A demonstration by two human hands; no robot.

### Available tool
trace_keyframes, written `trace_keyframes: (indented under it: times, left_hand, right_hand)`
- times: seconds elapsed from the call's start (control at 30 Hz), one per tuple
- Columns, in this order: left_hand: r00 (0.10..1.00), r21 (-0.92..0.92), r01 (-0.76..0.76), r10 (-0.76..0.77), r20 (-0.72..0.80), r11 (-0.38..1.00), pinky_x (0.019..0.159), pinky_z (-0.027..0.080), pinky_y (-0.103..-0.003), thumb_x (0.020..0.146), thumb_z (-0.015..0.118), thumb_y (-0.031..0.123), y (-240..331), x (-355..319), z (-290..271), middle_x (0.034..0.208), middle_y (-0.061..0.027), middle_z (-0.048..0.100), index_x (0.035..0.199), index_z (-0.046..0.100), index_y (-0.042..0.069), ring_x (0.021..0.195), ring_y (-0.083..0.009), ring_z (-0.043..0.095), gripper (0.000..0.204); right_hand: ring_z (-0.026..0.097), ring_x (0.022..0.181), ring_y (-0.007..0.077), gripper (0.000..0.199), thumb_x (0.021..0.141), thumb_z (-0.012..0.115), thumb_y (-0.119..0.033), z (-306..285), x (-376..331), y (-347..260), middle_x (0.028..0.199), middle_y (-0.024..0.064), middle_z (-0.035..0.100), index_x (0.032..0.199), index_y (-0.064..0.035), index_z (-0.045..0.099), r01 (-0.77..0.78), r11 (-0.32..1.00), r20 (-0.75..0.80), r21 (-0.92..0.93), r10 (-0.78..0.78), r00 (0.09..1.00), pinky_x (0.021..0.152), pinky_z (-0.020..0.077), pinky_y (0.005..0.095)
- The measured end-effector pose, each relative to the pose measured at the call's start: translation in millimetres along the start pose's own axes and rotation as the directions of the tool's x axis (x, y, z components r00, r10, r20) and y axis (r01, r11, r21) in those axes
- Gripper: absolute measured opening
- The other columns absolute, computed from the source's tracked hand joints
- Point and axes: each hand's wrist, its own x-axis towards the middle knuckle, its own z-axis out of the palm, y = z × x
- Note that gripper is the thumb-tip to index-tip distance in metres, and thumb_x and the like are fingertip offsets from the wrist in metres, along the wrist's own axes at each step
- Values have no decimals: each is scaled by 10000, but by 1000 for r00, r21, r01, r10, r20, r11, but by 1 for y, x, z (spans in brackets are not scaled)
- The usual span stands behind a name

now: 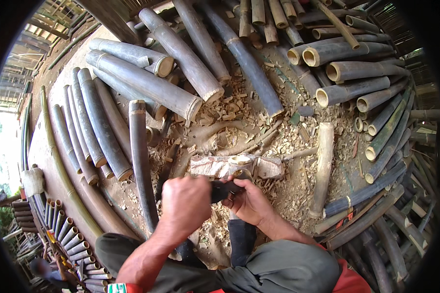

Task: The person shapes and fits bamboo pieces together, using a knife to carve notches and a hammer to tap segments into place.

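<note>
My left hand (187,202) is closed in a fist, its knuckles up, at one end of a dark, smooth object (221,191). Around the other end my right hand (249,201) closes, thumb on top. My fingers cover much of this object, so its kind does not show. Just beyond my right thumb is a pale ring-shaped bamboo end (241,174). It sits against a rough, pale wooden block (209,167) lying crosswise on the ground. A second pale round cut face (239,159) shows on top of the block.
Wood chips (234,105) litter the ground. Dark bamboo tubes lie at left (102,122), ahead (181,56) and stacked at right (352,93). One tube (141,161) lies near my left forearm; a peeled pale tube (322,168) lies right. Another person (51,268) is at far lower left.
</note>
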Motion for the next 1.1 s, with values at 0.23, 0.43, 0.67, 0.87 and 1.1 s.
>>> trace_keyframes:
  times: [0.23,0.43,0.67,0.87,1.1]
  left_hand:
    - [956,-355,291,-258,139,889,789,586,-478,751,781,141,-17,-39,68,813,-197,753,995,705,-58,844,-330,770,324]
    - [883,-393,456,-350,313,799,743,593,-459,605,868,223,-29,-31,51,791,-213,752,912,788,-14,757,-359,761,397]
    - [943,490,-319,321,84,811,701,520,-377,777,767,161,58,32,-14,765,-39,716,771,721,82,761,-191,710,92]
    - [945,-319,325,-297,136,890,794,587,-492,747,777,174,-19,-38,72,846,-219,750,972,705,-13,836,-351,765,302]
    - [972,-111,224,-214,94,968,709,593,-462,658,804,203,-7,-7,10,732,-163,734,820,762,26,715,-330,749,244]
  right_hand:
    - [718,849,181,177,1073,541,-240,1,1,19,1121,112,740,1138,-96,621,72,946,-119,-317,-115,986,691,647,387]
    - [695,806,214,178,1063,573,-161,7,14,8,1130,177,722,1165,-21,617,-42,965,-61,-261,27,998,700,666,435]
    - [698,857,209,157,1054,569,-199,-9,1,8,1209,59,737,1154,-139,675,40,963,-73,266,-21,997,844,618,491]
    - [683,757,146,189,1068,566,-228,1,3,19,1064,85,745,1167,-88,646,72,947,-81,-313,-103,991,672,631,367]
    - [711,865,193,201,1061,574,-173,1,3,6,1139,142,720,1190,-31,634,34,998,39,-53,-32,999,794,663,444]
